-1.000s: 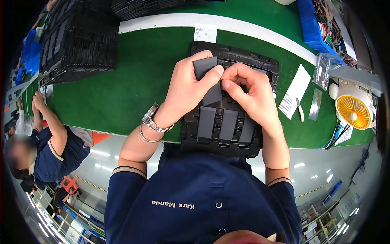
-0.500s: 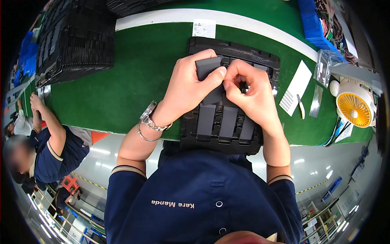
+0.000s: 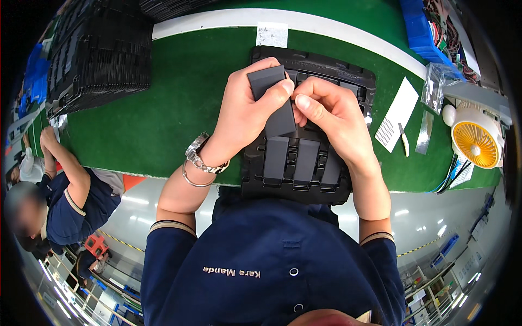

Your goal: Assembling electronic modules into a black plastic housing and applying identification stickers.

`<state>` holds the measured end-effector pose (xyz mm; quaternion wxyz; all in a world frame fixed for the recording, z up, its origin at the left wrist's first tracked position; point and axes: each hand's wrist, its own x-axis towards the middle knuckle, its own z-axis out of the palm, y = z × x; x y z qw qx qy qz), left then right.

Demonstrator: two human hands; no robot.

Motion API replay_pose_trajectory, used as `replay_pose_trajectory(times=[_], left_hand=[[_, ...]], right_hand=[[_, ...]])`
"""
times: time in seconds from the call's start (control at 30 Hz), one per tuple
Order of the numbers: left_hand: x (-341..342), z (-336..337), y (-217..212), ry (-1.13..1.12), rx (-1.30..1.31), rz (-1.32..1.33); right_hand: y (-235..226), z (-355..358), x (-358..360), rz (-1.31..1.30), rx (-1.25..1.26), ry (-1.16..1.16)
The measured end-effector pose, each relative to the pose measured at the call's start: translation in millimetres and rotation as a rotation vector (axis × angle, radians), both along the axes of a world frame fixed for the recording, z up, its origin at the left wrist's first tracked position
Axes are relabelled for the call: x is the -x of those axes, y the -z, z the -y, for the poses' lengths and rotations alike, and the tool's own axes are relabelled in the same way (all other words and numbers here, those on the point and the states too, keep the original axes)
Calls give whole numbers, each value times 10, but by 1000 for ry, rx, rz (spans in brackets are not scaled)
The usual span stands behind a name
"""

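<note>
Above the black moulded tray (image 3: 353,81) on the green bench (image 3: 179,108), the left hand (image 3: 244,111) has a firm grip on a dark rectangular block (image 3: 274,103); the right hand (image 3: 331,111) pinches narrowly at its right edge.

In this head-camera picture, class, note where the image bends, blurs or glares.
Head view: fisheye bends the white table edge and darkens the corners; the co-worker's face is blurred; both hands, left hand and right hand, and the dark flat part are sharp; ceiling lights glare on the glossy floor.
</note>
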<state>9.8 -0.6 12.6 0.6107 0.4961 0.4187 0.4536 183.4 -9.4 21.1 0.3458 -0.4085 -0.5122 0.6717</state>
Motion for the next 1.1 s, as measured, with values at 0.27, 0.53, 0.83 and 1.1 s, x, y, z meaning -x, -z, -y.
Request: replay_pose_trajectory(times=[0.27,0.53,0.83,1.1], left_hand=[[31,-12,25,76,-15,63],[52,-13,23,152,71,159],[-4,-5,63,145,94,195],[4,-4,52,97,-212,-258]], right_hand=[[2,-14,-33,-48,28,-35],[16,-17,-55,-127,87,-62],[-45,-23,-63,-84,31,18],[-66,25,-42,212,-162,50]])
